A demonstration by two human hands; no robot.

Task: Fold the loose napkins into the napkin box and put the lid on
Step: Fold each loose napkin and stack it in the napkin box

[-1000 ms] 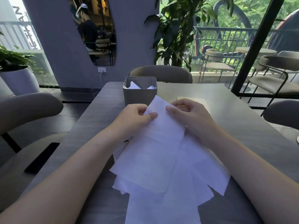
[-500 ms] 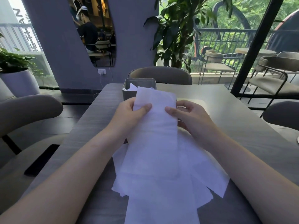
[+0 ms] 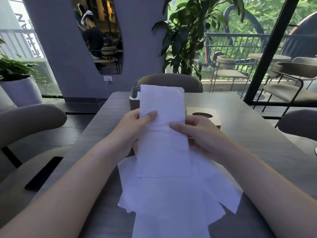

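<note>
Cafe table [image 3: 240, 134]: both hands, left [image 3: 132, 124] and right [image 3: 197, 131], pinch one folded napkin [image 3: 163, 121]; box [image 3: 134, 98] half-filled, pile [image 3: 180, 194] left, lid [image 3: 205, 115] off.

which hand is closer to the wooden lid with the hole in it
Right. The right hand lies just in front of the lid, overlapping its near edge; the left hand is across the held napkin.

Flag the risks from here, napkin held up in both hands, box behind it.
1. The held napkin hides most of the napkin box, so the drop-in is partly blind and could catch the rim.
2. Only the thumbs of the left hand and right hand pinch it; the thin sheet may unfold.
3. Forearms hover beside the loose napkins, which could get swept.
</note>
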